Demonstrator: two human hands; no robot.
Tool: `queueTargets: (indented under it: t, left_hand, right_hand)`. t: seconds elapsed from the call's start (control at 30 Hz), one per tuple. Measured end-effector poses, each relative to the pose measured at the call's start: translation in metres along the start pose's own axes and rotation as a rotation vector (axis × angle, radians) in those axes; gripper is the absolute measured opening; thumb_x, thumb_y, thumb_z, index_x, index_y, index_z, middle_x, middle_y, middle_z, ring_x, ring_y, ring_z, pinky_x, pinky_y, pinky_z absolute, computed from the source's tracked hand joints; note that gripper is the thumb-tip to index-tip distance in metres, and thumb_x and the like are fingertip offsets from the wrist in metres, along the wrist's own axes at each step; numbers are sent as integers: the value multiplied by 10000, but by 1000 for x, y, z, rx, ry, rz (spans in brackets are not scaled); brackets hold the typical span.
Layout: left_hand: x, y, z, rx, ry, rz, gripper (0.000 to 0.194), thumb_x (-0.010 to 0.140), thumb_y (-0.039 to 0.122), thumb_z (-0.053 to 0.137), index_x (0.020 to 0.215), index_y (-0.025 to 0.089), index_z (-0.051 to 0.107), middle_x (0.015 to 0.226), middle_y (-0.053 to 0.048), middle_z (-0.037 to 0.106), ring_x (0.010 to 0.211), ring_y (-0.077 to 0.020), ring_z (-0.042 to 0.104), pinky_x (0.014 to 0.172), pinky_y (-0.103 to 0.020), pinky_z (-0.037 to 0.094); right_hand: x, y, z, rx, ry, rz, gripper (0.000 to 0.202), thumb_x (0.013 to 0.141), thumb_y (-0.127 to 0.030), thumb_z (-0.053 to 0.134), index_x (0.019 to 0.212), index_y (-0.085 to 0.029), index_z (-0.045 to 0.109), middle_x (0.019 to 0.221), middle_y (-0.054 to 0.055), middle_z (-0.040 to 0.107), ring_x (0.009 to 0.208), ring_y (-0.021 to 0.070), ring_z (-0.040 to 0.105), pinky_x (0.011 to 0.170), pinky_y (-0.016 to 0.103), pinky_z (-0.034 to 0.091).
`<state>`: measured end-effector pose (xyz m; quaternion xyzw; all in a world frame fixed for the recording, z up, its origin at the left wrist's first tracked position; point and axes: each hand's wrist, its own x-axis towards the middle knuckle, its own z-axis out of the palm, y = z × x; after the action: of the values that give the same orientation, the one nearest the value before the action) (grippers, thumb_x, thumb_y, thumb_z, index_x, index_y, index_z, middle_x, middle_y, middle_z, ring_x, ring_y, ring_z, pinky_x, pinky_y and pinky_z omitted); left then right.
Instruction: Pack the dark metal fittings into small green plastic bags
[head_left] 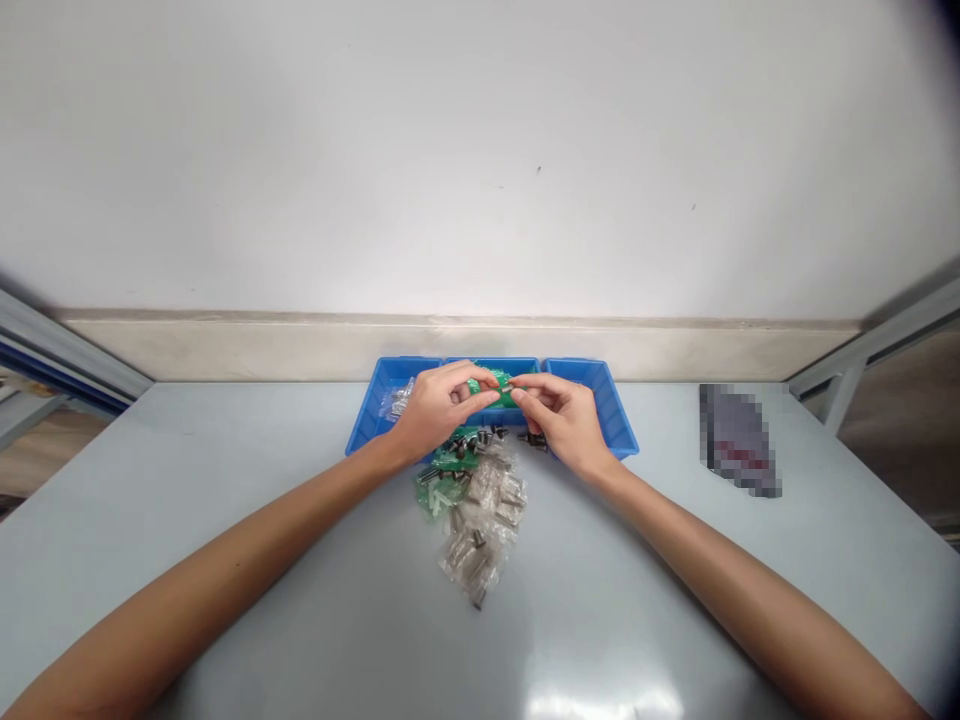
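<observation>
Two-handed fingertip handling, at my twelve o'clock: right hand (566, 415) apparently pinches a small metal piece (507, 389); left hand (433, 405) is narrowed, its hold unclear. I judge steady pinching necessary.

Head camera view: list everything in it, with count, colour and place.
Bins: three, blue, in a row by the wall
Clear bags: count unclear, left bin
Green bagging: count unclear, middle bin
Small piece: one, silvery, at right fingertips
Bag pile: several, clear and green, before the bins
Fasteners: several, dark, around the pile's top
Pixelated item: one, dark grey and red, table's right
Table: one, grey, below
Wall: one, whitish, behind
Frames: two, grey, either side
Left hand, right hand: bare, over the bins
</observation>
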<state>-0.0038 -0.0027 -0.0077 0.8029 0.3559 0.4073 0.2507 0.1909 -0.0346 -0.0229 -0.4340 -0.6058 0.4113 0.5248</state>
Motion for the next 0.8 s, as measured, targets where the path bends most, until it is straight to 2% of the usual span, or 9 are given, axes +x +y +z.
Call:
queueTargets:
  t: [0.3,0.8]
  left_hand:
    - [-1,1,0,-19,-3,11,164,918,288,615,893,162,718,828,-41,685,531,-87,518,501,-204,432]
    - [-1,0,1,-62,-17,-38,186,927,302,606,879,155,709,822,-34,667,502,-77,521,497,-210,438]
  right_hand:
    - [0,-2,0,-20,6,8,282,832,-422,694,942,-163,710,546,-35,538,455,115,463,463,261,377]
    - [-1,-1,0,7,13,-1,222,847,-350,691,951,-155,706,555,-42,532,457,107,460,466,255,374]
